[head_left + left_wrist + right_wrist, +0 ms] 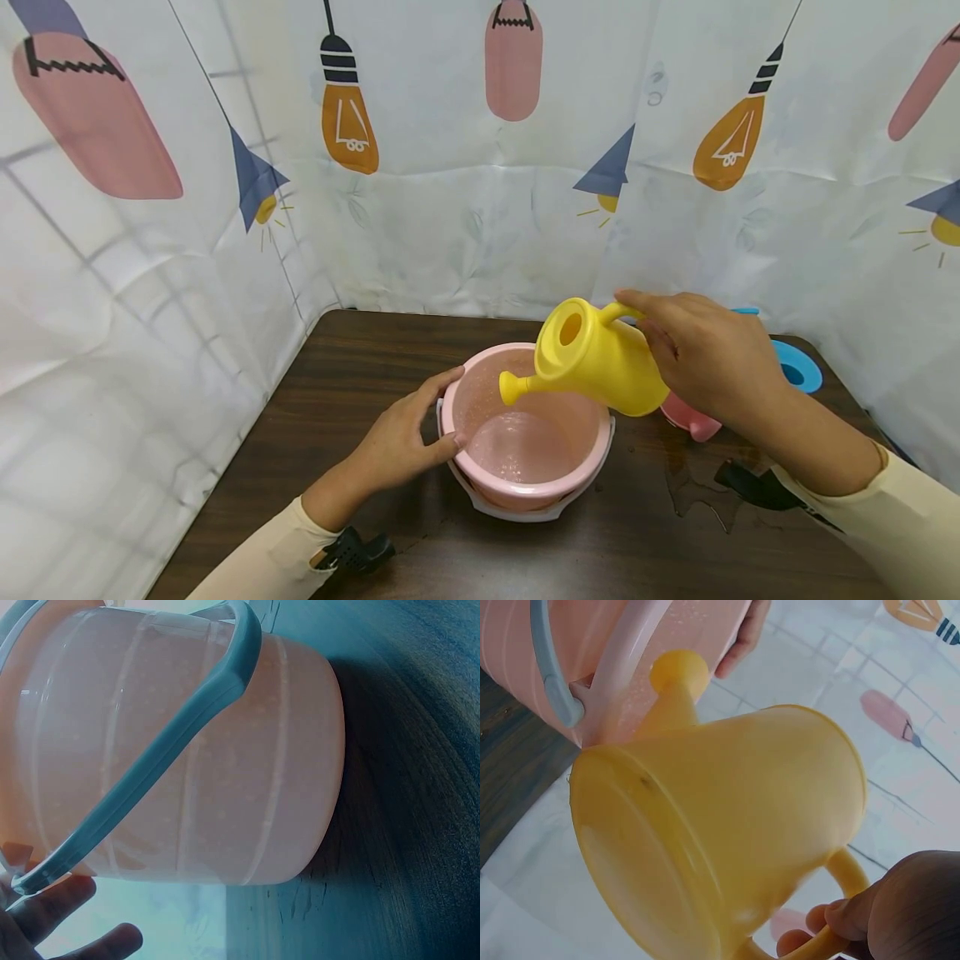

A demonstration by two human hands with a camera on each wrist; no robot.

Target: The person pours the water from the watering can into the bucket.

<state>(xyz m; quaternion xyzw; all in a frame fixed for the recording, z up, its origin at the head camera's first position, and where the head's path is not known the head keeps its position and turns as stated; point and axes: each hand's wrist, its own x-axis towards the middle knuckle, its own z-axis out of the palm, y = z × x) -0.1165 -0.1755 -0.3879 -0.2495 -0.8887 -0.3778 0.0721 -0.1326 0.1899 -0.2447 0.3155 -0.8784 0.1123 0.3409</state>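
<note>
One round-rimmed plastic bucket [519, 488], droplets [478, 400] inside, shy of tabletop [360, 375] edges, left hand [401, 440] splayed rimside, right hand [701, 354] clutching watering-can [603, 367]

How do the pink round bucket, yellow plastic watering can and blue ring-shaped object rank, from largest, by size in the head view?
1. Pink round bucket
2. Yellow plastic watering can
3. Blue ring-shaped object (visible part only)
</note>
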